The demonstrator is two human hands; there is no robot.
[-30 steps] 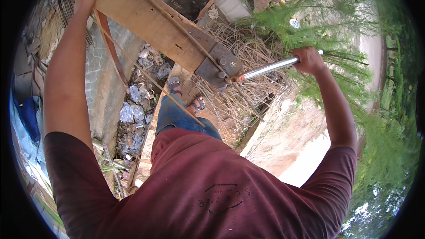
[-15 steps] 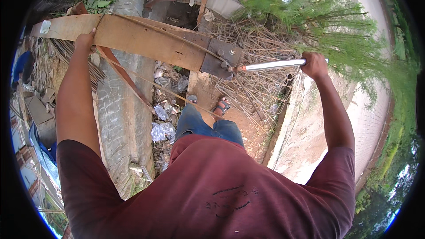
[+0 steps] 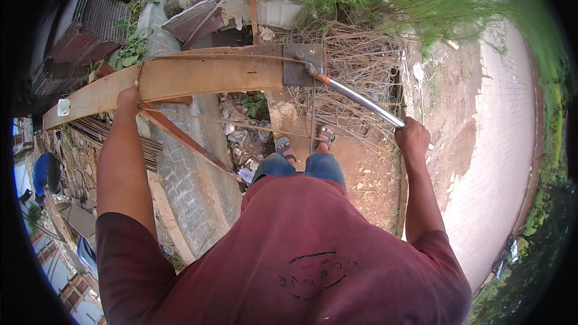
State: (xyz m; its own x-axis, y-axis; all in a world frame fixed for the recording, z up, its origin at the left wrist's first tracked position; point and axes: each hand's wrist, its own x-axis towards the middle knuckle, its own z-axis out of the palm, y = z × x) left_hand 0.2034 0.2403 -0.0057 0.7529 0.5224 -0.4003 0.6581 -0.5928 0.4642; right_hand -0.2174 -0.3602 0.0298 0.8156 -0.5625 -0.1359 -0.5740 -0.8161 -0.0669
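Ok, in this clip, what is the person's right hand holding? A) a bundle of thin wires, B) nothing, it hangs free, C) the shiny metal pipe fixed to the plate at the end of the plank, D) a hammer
C: the right hand is closed round the lower end of the metal pipe, which runs up to the metal plate on the wooden plank, while the left hand rests on that plank.

A rough wooden plank [image 3: 198, 75] carries a rusty metal plate [image 3: 303, 65] and shiny steel pipe [image 3: 361, 101].
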